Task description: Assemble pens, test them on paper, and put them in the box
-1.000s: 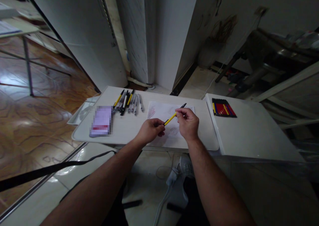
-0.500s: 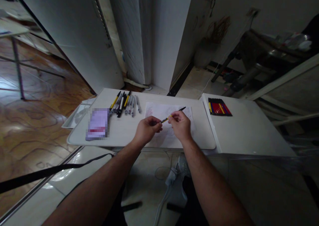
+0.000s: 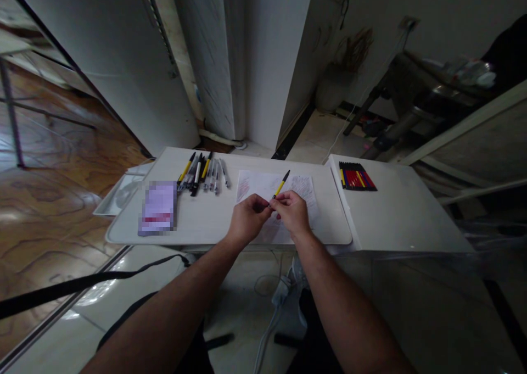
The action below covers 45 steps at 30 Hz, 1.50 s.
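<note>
A yellow-and-black pen (image 3: 281,186) is held over the paper, its black end pointing up and away from me. My right hand (image 3: 293,213) pinches the pen's barrel. At the pen's near end, the fingertips of my left hand (image 3: 249,218) are pressed together around the tip; exactly what they grip there is hidden. Under both hands lies a sheet of white paper (image 3: 251,180) with scribbled marks in reddish and dark ink.
To the left, several pens (image 3: 206,171) lie in a loose group beside a blurred purple packet (image 3: 158,206). A neat row of red, black, yellow and blue pens (image 3: 357,176) rests on the white box (image 3: 399,215) at right. The white table (image 3: 197,220) has a raised edge.
The pen has turned steeper, its black end now pointing more upward. My hands have come closer together, the right one shifting left. The whole view has shifted slightly.
</note>
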{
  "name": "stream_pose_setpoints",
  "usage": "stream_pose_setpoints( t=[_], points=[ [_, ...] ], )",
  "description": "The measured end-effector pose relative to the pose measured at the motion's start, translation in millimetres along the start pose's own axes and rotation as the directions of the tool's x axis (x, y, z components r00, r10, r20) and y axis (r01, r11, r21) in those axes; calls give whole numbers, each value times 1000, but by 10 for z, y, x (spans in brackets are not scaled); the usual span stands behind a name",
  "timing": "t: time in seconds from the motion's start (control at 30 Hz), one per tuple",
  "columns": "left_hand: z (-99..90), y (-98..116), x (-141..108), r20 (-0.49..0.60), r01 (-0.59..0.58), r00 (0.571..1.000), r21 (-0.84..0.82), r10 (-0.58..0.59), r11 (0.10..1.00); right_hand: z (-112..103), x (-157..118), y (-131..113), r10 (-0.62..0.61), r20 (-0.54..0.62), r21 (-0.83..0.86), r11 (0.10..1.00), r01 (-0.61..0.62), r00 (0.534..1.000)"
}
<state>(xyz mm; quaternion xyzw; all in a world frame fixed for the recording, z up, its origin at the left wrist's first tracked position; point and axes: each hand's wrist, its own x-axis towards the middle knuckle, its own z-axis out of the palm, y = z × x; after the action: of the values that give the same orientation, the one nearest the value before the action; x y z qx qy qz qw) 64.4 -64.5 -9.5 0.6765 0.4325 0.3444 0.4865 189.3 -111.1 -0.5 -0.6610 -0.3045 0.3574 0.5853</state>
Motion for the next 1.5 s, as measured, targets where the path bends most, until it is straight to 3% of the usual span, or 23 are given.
stream_pose_setpoints(
  t=[0.17, 0.33, 0.47, 0.57, 0.67, 0.9, 1.1, 1.27, 1.5],
  points=[
    [94, 25, -9, 10, -28, 1000, 50, 28, 998, -41, -21, -38, 63, -63, 64, 996, -59, 996],
    [175, 6, 29, 115, -61, 992, 30, 57, 998, -121, 16, -77, 102, -106, 107, 990, -91, 989],
    [197, 43, 82, 169, -83, 985, 268, 38, 960, -319, 141, -127, 132, -160, 127, 986, -112, 978],
    [212, 31, 126, 230, -171, 971, 470, 67, 866, -587, 268, -129, 146, -228, 86, 988, -129, 963],
    [226, 0, 170, 301, -234, 951, 550, 71, 802, -951, 408, -65, 130, -315, 14, 991, -132, 940],
    [214, 33, 265, 340, -223, 941, 624, -3, 749, -2116, 877, 112, -16, -534, -294, 941, -167, 845],
    [226, 26, 281, 330, -195, 943, 653, -44, 732, -2998, 1301, 97, -81, -606, -468, 841, -272, 791],
    [226, 21, 279, 331, -189, 942, 658, -55, 729, -3322, 1516, 111, -79, -605, -534, 778, -330, 792],
    [216, 17, 285, 322, -173, 944, 653, -64, 737, -3457, 1686, 80, -88, -600, -572, 742, -349, 795]
  ],
)
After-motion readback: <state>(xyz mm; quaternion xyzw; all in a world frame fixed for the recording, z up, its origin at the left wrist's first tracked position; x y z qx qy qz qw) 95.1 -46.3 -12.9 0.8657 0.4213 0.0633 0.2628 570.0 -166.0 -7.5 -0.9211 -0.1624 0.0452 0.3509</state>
